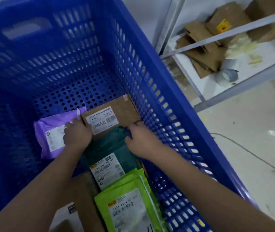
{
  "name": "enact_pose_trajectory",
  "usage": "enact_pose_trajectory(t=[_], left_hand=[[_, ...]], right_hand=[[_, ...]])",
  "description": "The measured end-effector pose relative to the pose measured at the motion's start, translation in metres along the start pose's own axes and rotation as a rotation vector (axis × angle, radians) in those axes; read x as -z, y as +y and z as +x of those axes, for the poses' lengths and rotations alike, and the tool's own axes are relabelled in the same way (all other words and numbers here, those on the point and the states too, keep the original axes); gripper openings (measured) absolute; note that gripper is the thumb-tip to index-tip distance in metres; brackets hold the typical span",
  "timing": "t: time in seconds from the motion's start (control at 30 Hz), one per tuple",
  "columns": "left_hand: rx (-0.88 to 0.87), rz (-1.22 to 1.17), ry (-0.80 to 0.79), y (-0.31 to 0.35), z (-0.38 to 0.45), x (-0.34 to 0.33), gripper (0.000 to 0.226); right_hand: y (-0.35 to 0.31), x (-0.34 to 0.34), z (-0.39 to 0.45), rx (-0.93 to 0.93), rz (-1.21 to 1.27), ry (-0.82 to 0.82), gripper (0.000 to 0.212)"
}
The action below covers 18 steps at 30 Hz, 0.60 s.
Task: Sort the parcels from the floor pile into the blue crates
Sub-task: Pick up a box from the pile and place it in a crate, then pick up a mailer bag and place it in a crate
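Deep inside the crate (175, 91), both hands are seating a box (111, 114) at twelve o'clock on the floor. Left hand (78, 134) is curling over its near left corner; right hand (140, 138) is pinching its right edge, fingers bent. Purple bag (53, 131) is lying at nine o'clock, teal bag (110, 148) and green bag (126, 198) toward six. Several parcels are already sorted; the pile is lying out of sight, so what remains I cannot tell.

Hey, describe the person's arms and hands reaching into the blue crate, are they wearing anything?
Both forearms are bare as far as the frame shows: no sleeves, gloves, watch or rings visible on the left hand or right hand. The picture is slightly blurred, so small details may be missed.
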<state>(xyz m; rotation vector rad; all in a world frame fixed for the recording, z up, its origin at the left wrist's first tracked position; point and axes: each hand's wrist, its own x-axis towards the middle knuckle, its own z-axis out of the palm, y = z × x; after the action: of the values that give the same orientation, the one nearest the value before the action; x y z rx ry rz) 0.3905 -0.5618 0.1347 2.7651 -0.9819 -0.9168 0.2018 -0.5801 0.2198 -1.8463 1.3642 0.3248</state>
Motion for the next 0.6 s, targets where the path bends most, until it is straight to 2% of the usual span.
enact_pose_trajectory(t=[0.1, 0.17, 0.23, 0.33, 0.4, 0.47, 0.53, 0.6], left_hand=[[-0.284, -0.117, 0.100, 0.030, -0.040, 0.031, 0.037], [-0.451, -0.239, 0.171, 0.059, -0.072, 0.052, 0.032], [-0.612, -0.365, 0.238, 0.092, -0.113, 0.070, 0.028], [-0.864, -0.528, 0.191, 0.141, -0.181, 0.085, 0.019], [-1.028, -0.544, 0.089, 0.169, -0.229, 0.079, 0.015], [-1.169, -0.443, -0.064, 0.188, -0.278, 0.058, 0.015], [-1.334, -0.167, -0.190, 0.199, -0.324, 0.023, 0.014], [-1.578, 0.261, -0.239, 0.204, -0.366, -0.015, 0.022]], right_hand=[[-0.017, 0.034, -0.086, 0.314, 0.354, 0.369, 0.025], [-0.008, 0.059, -0.142, 0.426, 0.455, 0.690, 0.021], [0.019, 0.074, -0.194, 0.334, 0.502, 1.007, 0.021], [0.081, 0.069, -0.252, -0.081, 0.672, 1.394, 0.032], [0.133, 0.050, -0.283, -0.373, 0.828, 1.490, 0.037], [0.183, 0.019, -0.310, -0.612, 0.964, 1.486, 0.028], [0.226, -0.021, -0.334, -0.774, 1.126, 1.431, 0.019], [0.259, -0.064, -0.351, -0.900, 1.249, 1.335, 0.015]])
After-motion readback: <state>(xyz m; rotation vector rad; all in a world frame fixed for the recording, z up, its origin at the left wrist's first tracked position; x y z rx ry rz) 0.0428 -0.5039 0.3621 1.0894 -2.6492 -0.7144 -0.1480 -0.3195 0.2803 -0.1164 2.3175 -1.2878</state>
